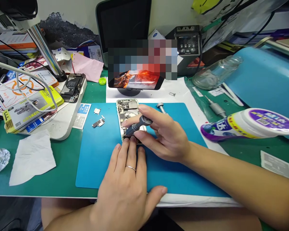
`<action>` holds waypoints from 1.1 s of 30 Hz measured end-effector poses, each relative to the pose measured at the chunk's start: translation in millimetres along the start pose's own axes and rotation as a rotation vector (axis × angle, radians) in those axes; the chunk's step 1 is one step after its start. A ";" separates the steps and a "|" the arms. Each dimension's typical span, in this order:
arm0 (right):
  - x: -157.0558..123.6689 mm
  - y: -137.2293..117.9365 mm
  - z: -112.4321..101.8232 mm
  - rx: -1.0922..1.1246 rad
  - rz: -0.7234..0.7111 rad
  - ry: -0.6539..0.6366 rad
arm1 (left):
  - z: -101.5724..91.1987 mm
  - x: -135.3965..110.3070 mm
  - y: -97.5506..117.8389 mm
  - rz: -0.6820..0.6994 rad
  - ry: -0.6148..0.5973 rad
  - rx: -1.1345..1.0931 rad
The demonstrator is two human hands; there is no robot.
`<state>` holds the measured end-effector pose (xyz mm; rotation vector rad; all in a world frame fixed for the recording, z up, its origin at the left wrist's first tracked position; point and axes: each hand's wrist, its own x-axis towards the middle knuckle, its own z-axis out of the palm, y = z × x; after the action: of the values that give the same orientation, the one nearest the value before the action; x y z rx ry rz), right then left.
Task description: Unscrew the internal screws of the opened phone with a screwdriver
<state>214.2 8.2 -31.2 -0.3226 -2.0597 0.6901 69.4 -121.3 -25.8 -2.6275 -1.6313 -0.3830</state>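
Note:
An opened smartphone [121,112] with its inner parts bare lies on a blue work mat [93,166]. My right hand [166,134] grips a dark screwdriver [137,125], tilted, its tip down at the phone's lower end. The tip itself is hidden behind my fingers. Flat on the mat, my left hand [127,179] has its fingers stretched out and the fingertips against the phone's near edge; a ring is on one finger. Left of the phone lie small metal parts [98,123] and another small plate [97,111]. Behind my right hand a second screwdriver [161,107] shows in part.
At the left, battery boxes [31,109] and another opened phone [73,87] rest on a white device. A phone on a stand [135,78] is at the back. On the right are a white-purple bottle [248,124], a glass jar [216,72] and a grey tool [216,107].

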 end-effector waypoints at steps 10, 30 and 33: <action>0.4 4.4 1.8 0.030 -0.020 0.036 | -0.1 -1.4 0.9 0.005 -0.003 0.000; -0.3 5.8 2.7 -0.003 -0.025 0.061 | 0.7 -0.6 0.8 0.007 0.004 0.010; 0.7 6.5 3.3 0.003 -0.016 0.066 | 0.7 -1.0 0.9 0.008 0.004 0.008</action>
<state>210.8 12.6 -35.9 -0.3232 -1.9961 0.6644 69.8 -122.5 -26.6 -2.6247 -1.6169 -0.3803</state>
